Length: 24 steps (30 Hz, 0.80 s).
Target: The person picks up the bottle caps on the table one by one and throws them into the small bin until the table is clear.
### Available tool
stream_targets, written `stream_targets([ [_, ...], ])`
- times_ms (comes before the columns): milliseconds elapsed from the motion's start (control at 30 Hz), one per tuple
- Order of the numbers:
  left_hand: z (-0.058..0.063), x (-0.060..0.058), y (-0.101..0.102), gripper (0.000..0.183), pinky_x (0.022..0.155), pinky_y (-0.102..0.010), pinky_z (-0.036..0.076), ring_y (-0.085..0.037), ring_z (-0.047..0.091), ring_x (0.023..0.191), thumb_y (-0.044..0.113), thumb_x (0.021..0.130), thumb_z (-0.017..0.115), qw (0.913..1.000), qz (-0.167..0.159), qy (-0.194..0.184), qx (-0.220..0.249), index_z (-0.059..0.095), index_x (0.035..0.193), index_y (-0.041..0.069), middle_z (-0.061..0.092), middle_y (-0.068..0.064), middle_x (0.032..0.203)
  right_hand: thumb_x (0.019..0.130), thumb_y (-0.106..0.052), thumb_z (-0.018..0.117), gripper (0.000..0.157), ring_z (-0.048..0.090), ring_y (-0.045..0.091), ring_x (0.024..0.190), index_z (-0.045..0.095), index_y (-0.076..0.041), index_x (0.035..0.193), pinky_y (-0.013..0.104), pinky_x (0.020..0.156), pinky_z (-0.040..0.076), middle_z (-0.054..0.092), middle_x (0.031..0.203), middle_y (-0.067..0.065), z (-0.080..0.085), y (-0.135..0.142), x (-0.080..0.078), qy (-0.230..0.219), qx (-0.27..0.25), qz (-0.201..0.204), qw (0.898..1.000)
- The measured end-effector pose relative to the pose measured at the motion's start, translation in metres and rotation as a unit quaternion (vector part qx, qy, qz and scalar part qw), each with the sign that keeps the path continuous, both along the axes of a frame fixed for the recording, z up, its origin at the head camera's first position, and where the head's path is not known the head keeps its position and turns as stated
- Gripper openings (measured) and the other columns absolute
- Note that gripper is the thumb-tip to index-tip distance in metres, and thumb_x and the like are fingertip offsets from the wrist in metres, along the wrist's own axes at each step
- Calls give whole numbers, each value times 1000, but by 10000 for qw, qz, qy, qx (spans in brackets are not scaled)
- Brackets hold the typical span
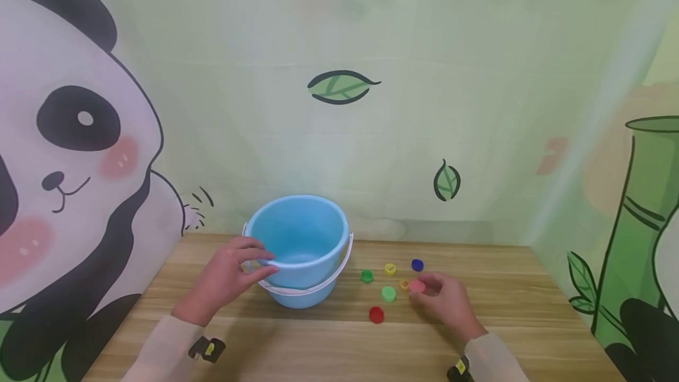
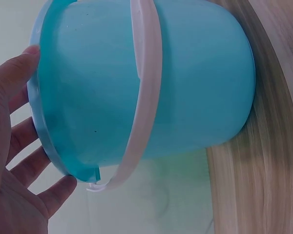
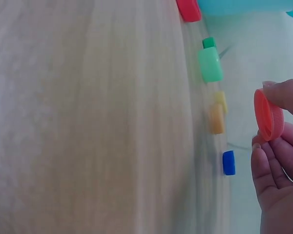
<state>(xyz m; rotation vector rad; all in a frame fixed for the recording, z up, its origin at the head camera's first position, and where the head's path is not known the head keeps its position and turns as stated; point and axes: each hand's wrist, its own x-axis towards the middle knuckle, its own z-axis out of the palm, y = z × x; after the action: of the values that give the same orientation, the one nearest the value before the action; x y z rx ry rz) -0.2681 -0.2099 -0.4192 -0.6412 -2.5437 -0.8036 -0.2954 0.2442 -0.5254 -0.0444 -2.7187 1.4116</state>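
Note:
A light blue bucket (image 1: 305, 279) stands upright on the table, its white handle (image 2: 149, 97) hanging down across the near side. My left hand (image 1: 230, 276) grips the bucket's rim at the left, thumb outside and fingers over the inner edge. Between thumb and fingers, my right hand (image 1: 442, 302) pinches a coral-pink bottle cap (image 3: 267, 116), held above the tabletop in the right wrist view. Close by lie an orange cap (image 1: 404, 284), partly hidden by the pink one in the head view, and a blue cap (image 1: 417, 265).
More caps lie right of the bucket: a dark green cap (image 1: 366, 276), a yellow cap (image 1: 390, 269), a light green cap (image 1: 389, 294) and a red cap (image 1: 376, 315). The wooden table (image 1: 329, 349) ends at a panda-printed backdrop (image 1: 392, 134).

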Motion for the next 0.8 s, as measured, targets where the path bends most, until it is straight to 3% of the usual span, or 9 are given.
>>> stream_targets([
  [400,0,0,1,22,86,-41,63,-21,65,103,28,82,87,9999,-56,106,-6,82,99,16,72,0,105,82,-41,86,54,69,23,114,71,-14,126,42,96,59,74,123,5,18,-8,5,80,96,130,9998],
  [800,0,1,0,22,87,-41,63,-22,65,105,30,82,87,10000,4,-33,28,82,99,18,72,1,107,81,-36,88,46,68,21,112,73,-20,122,39,95,60,75,120,1,32,-22,8,325,-75,295,9990],
])
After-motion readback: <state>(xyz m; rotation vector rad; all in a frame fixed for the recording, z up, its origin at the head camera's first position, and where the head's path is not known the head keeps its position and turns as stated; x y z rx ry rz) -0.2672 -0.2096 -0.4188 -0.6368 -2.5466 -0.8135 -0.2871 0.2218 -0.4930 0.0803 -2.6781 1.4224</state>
